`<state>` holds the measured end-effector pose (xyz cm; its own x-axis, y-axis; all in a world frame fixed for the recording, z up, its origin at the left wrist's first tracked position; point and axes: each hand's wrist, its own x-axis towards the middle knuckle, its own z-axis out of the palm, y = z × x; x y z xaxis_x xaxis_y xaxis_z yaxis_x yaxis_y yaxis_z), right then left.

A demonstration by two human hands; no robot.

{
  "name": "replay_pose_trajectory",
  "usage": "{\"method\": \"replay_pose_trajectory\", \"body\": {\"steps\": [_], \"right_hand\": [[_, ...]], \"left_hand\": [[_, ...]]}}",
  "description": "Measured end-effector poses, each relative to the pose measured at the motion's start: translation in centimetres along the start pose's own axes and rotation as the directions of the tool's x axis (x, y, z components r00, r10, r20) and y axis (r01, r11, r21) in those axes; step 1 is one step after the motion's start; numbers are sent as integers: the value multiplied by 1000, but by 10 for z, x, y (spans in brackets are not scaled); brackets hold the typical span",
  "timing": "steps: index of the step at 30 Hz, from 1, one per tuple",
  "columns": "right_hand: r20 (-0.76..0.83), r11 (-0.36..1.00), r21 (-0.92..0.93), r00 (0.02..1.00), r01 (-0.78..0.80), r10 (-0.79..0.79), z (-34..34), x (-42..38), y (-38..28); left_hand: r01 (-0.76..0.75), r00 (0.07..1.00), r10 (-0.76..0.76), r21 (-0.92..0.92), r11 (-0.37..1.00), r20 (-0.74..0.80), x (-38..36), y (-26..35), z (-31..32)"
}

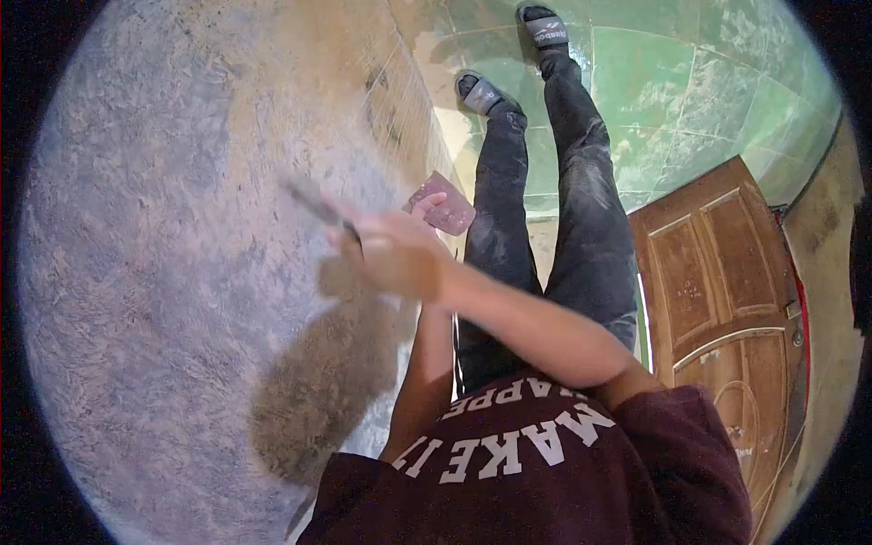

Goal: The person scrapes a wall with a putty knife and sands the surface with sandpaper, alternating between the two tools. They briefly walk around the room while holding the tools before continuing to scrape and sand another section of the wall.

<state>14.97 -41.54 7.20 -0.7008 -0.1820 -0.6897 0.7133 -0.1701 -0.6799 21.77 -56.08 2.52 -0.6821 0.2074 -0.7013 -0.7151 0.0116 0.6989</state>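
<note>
My right hand (395,254) reaches across my body to the left, closed round a putty knife (313,198) with a thin grey blade. Motion smears both hand and tool. The blade points up and left over the mottled grey wall (163,236). Below and behind the right forearm, my left hand (431,204) grips a small reddish-brown square plate (450,214) flecked with white. Its thumb lies on top of the plate and its other fingers are hidden beneath. The plate is close beside my left leg.
A brown panelled wooden door (704,272) stands to the right of my legs. Green tiles (636,86) with whitish dust lie under my sandalled feet (545,32). A tan unevenly coated strip (318,54) runs along the wall's far part. My shadow (318,400) falls on the wall.
</note>
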Motion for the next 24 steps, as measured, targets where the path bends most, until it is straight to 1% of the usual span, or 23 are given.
{"method": "replay_pose_trajectory", "body": {"steps": [1, 2, 3, 4, 5, 6, 7, 8, 9, 10, 11, 12, 14, 15, 16, 17, 19, 20, 21, 22, 23, 24], "right_hand": [[2, 1000, 7, 1000, -6, 6, 2, 19, 8], [-38, 998, 49, 998, -45, 47, 4, 55, 22], [-81, 993, 93, 993, -79, 87, 2, 75, 25], [-6, 997, 71, 999, -32, 32, 2, 76, 30], [-7, 997, 68, 1000, -27, 28, 12, 58, 37], [-202, 965, -234, 965, 117, -166, 39, 23, 52], [-323, 826, -536, 861, 175, -392, 54, 4, 60], [-320, 823, -541, 861, 175, -394, 44, 16, 58], [-234, 927, -350, 945, 136, -227, 27, 38, 49], [-107, 988, -150, 992, 46, -62, 10, 57, 39], [52, 996, 40, 996, -76, 74, 1, 64, 30], [47, 997, 35, 996, -73, 71, -5, 57, 22], [282, 976, 175, 956, -130, 77, -11, 32, 10], [282, 975, 178, 956, -134, 80, -4, 26, 10], [173, 994, 101, 984, -47, 29, 5, 21, 13], [73, 999, 10, 997, 33, -34, 14, 14, 17], [-108, 967, -191, 976, 168, -191, 27, 2, 21], [-179, 928, -300, 943, 220, -281, 30, -4, 25], [-171, 928, -301, 945, 219, -278, 23, -11, 18], [-48, 974, -177, 987, 143, -153, 9, -14, 8], [86, 997, -63, 995, 54, -49, -2, -11, 2], [79, 996, -65, 995, 67, -62, 9, -5, 24]], "left_hand": [[8, 1000, -8, 5, 1000, -3, -5, -4, -4], [51, 999, -51, 68, 996, -7, -10, -8, -7], [93, 996, -93, 132, 987, -7, -11, -11, -11], [130, 991, -131, 194, 972, -8, -9, -16, -15], [161, 987, -162, 251, 954, -16, -4, -21, -18], [199, 979, -199, 311, 929, -31, -4, -25, -23], [238, 970, -239, 367, 899, -44, -4, -29, -27], [270, 961, -271, 415, 869, -59, -3, -35, -27], [272, 961, -271, 412, 870, -62, -3, -28, -6], [289, 957, -257, 417, 861, -132, -8, -21, 11], [302, 951, -237, 423, 854, -199, -11, -16, 26], [303, 944, -208, 428, 851, -255, -6, -13, 38], [312, 917, -147, 439, 843, -371, 5, -11, 53], [325, 896, -121, 445, 835, -428, 7, -11, 55], [337, 872, -94, 450, 827, -481, 9, -12, 55], [340, 869, -96, 446, 828, -485, 11, -17, 52], [256, 925, -64, 492, 832, -374, 13, -25, 47], [255, 923, -61, 486, 836, -380, 7, -27, 48], [279, 907, -82, 443, 852, -413, 0, -24, 53], [296, 892, -101, 400, 868, -441, -5, -20, 59], [301, 880, -111, 362, 882, -463, -3, -16, 63], [303, 870, -120, 326, 895, -478, 2, -12, 66]]}}
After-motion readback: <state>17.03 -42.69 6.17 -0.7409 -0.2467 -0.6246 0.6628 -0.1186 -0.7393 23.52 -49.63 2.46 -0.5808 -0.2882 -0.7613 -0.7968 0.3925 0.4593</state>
